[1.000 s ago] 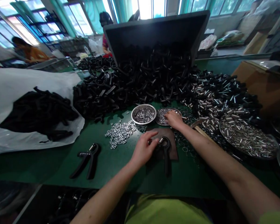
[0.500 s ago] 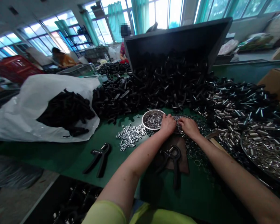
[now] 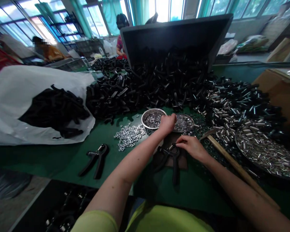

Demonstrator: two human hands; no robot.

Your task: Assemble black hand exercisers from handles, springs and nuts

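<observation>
Seemingly partway through one grip [image 3: 175, 170], with a finished-looking second grip [image 3: 101, 165] at left.
Pinching its top, over the mat [image 3: 183, 162], with the right hand [image 3: 193, 147]; curling the left hand [image 3: 167, 124] by the bowl [image 3: 142, 120], cannot tell around what.

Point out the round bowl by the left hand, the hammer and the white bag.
Round bowl [image 3: 154, 111]: head view, far inner wall.
Hammer [image 3: 222, 150]: head view, wooden handle.
White bag [image 3: 19, 82]: head view, upper part.

Shiny metal bowl [image 3: 144, 124], worn wooden handle [image 3: 236, 166], crinkled white plastic sack [image 3: 8, 96]
</observation>
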